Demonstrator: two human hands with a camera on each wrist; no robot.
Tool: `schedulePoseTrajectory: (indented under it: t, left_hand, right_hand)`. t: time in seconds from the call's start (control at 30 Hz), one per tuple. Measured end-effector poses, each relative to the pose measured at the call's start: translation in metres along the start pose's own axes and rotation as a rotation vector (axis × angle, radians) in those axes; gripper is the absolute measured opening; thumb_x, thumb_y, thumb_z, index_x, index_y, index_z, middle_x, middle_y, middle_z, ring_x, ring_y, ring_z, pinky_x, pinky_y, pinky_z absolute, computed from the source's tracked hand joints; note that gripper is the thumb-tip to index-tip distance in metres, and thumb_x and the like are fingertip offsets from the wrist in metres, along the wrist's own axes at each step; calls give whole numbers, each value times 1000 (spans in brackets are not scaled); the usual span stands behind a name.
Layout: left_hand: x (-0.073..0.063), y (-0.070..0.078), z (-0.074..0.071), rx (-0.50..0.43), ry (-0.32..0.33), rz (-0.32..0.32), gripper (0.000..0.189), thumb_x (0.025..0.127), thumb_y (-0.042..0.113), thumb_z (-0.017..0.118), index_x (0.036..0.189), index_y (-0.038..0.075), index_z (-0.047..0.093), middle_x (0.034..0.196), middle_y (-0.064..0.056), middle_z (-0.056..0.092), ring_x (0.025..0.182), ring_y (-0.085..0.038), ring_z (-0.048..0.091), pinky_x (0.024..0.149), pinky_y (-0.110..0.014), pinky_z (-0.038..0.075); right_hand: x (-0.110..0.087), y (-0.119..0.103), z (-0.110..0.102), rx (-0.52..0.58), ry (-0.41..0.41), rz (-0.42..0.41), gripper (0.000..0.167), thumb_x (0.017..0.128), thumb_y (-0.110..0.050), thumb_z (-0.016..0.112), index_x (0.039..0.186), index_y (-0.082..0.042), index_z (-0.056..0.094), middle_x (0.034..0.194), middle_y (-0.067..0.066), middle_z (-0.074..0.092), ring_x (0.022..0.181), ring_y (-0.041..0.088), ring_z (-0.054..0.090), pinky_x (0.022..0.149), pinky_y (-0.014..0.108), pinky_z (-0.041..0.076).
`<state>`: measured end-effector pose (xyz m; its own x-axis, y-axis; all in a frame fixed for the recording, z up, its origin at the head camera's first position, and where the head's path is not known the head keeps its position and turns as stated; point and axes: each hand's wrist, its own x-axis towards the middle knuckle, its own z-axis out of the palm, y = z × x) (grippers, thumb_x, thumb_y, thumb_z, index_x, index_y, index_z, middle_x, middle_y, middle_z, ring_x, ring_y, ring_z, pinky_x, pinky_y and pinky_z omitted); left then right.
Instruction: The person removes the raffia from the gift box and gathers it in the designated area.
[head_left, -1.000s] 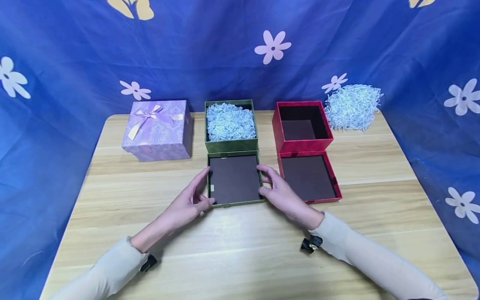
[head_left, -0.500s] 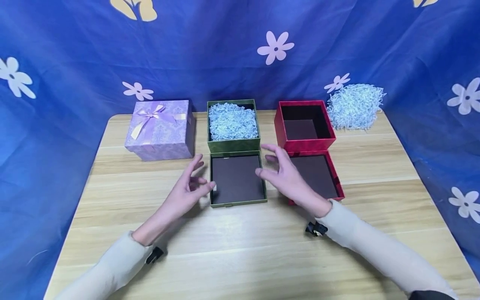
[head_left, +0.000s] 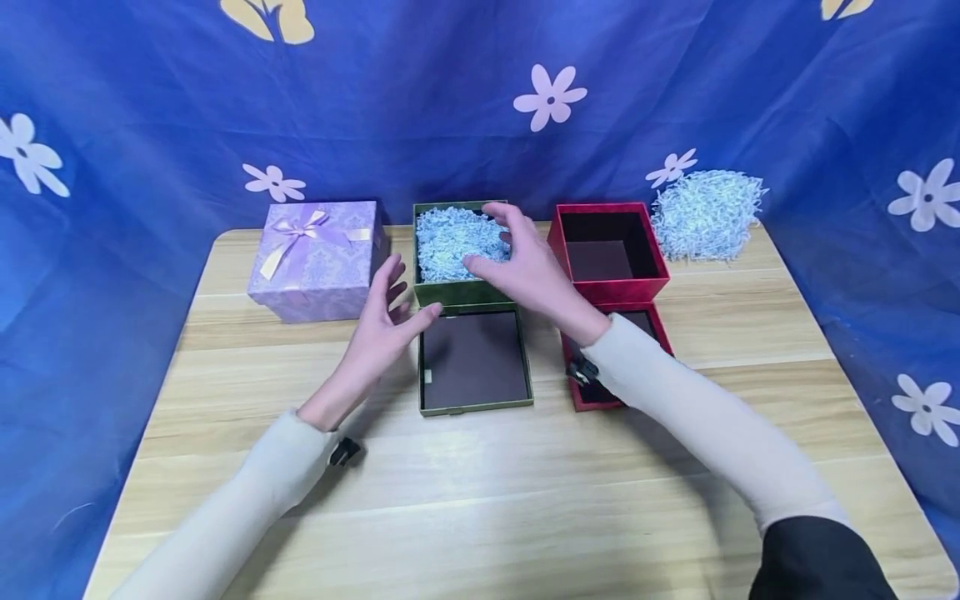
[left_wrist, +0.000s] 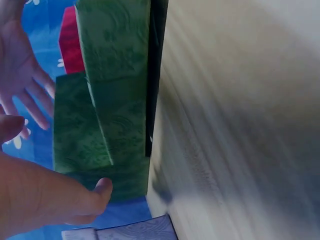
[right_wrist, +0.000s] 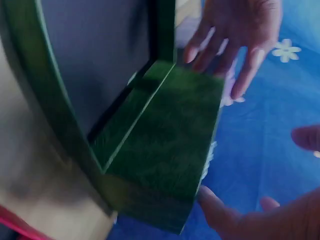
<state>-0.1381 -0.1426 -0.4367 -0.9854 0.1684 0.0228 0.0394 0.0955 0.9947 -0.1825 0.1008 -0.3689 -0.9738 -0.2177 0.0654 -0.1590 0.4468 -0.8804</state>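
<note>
A green gift box (head_left: 459,293) filled with pale blue shredded paper (head_left: 450,243) stands at the back middle of the table. In front of it its dark-lined green lid (head_left: 476,358) lies with the inside up. My right hand (head_left: 531,265) hovers over the box's right side, fingers spread and loosely bent, holding nothing. Between the purple box and the green box is my left hand (head_left: 382,329), fingers apart, nothing in it. The left wrist view shows the green box wall (left_wrist: 115,100) beyond my left thumb. Whether either hand touches the box, I cannot tell.
At the left stands a closed purple gift box (head_left: 322,267) with a ribbon bow. An open red box (head_left: 615,290) is at the right, its red lid (head_left: 660,327) before it, partly behind my right sleeve. A shredded-paper heap (head_left: 707,215) lies at the back right corner.
Both hands have let go of the green lid's sides and moved away from me towards the green box. My right hand has come over the shredded paper; the lid stays in place.
</note>
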Motion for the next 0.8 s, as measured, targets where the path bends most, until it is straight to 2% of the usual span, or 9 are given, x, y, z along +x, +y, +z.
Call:
schedulePoseTrajectory:
  t: [0.1,0.23,0.37,0.47,0.63,0.73,0.8]
  left_hand:
    - [11,-3,1,-15,3,-10,101,101,13,79,176,15,11,178,-15,17,161,-39,23,130,-50,23]
    - [21,-8,2,-20,6,-23,103,101,13,79,176,13,9,178,-20,16,161,-40,23,130,-49,23]
    - [30,-12,4,-5,9,-37,102,101,17,79,176,15,11,177,-20,18,160,-39,23,129,-50,24]
    - [35,-13,4,12,10,-44,102,101,19,80,176,16,11,176,-20,20,160,-38,25,129,-51,24]
    - [41,-13,5,5,9,-40,102,101,15,80,177,18,11,174,-19,25,155,-36,33,125,-51,32]
    - [44,-13,6,-18,3,-32,100,100,13,80,177,20,15,172,-17,30,152,-32,39,120,-49,40]
    - [46,-13,5,-29,0,-24,100,100,12,80,177,21,17,172,-15,32,151,-30,40,119,-48,43]
  right_hand:
    - [21,-2,9,-144,-59,16,82,94,-37,83,164,-17,44,162,13,46,143,31,50,114,49,47]
    - [43,-4,21,-271,-138,29,88,93,-41,84,165,-14,40,162,13,45,141,26,47,115,46,45]
    - [61,-3,30,-366,-207,40,92,92,-43,85,166,-11,39,156,15,47,133,30,49,113,50,46]
    - [71,0,37,-437,-255,63,97,92,-46,84,168,-13,35,158,16,44,138,35,46,116,55,42]
    - [82,2,43,-513,-320,88,107,91,-51,84,174,-20,25,164,18,35,144,42,41,117,61,40]
    - [90,4,41,-512,-407,120,108,93,-52,83,175,-22,20,165,20,32,142,40,45,117,57,42]
    - [98,6,38,-491,-493,164,108,95,-51,82,176,-24,16,169,20,27,146,37,43,119,55,40]
